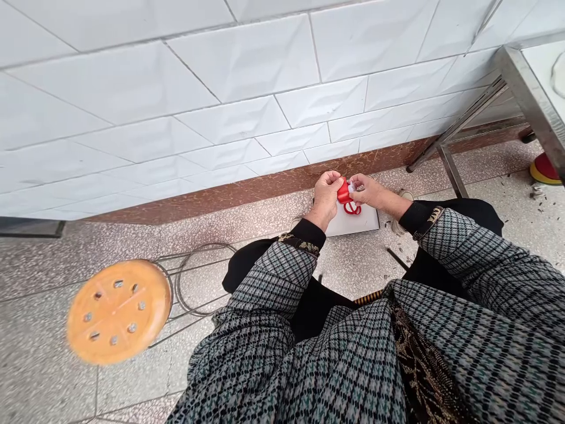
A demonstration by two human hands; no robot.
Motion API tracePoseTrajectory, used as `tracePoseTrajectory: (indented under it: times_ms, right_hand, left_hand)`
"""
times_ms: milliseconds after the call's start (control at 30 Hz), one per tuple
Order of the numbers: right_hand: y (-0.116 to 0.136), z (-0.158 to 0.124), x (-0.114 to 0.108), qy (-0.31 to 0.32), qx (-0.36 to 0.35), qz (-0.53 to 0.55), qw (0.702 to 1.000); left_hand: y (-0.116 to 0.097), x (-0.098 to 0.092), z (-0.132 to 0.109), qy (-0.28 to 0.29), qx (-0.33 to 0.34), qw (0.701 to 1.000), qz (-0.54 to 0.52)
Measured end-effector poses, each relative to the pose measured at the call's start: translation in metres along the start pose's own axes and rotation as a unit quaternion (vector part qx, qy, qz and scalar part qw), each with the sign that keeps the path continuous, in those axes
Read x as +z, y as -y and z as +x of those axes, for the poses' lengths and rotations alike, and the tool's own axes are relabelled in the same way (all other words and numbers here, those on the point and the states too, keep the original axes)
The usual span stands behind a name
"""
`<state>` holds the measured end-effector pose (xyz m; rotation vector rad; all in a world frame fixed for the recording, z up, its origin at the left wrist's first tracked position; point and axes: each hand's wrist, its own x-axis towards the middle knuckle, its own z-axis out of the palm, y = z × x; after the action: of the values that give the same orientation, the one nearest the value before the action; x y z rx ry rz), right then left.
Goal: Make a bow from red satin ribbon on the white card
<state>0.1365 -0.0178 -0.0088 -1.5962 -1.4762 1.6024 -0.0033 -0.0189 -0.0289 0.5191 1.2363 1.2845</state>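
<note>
My left hand [325, 193] pinches a glossy red ribbon-like piece [343, 192] between thumb and fingers. From the other side, my right hand [367, 192] has its fingers closed on a small white piece [351, 188] that touches the red one; its exact kind is too small to make out. Just below both hands are red loops [352, 208], and I cannot tell whether they are joined to the held piece. Under them a white flat board or box top [353, 224] with a dark edge lies low between my knees, partly covered by my hands.
An orange round stool [119, 312] with holes and metal legs lies tipped over on the speckled floor at left. A metal-framed table [525, 100] stands at right, near a red and yellow object [546, 169]. The white tiled wall [247, 76] rises ahead. Dark scraps dot the floor.
</note>
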Motion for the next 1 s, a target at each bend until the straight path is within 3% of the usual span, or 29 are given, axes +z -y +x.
tracePoseTrajectory:
  times_ms: [367,667,1000]
  right_hand:
    - [-0.0051,0.0038,-0.0019,0.008,-0.062,-0.023,0.998]
    - [-0.004,0.0038,-0.0015,0.011,-0.078,-0.043,0.996]
    - [-0.0099,0.0015,0.0051,-0.032,-0.148,-0.11,0.982]
  left_hand:
    - [-0.004,-0.0049,0.002,0.077,-0.097,0.992,0.003]
    - [-0.0042,-0.0044,0.0029,0.059,-0.093,0.993,-0.034]
    - [-0.0059,0.0007,0.0001,0.009,-0.047,0.999,-0.009]
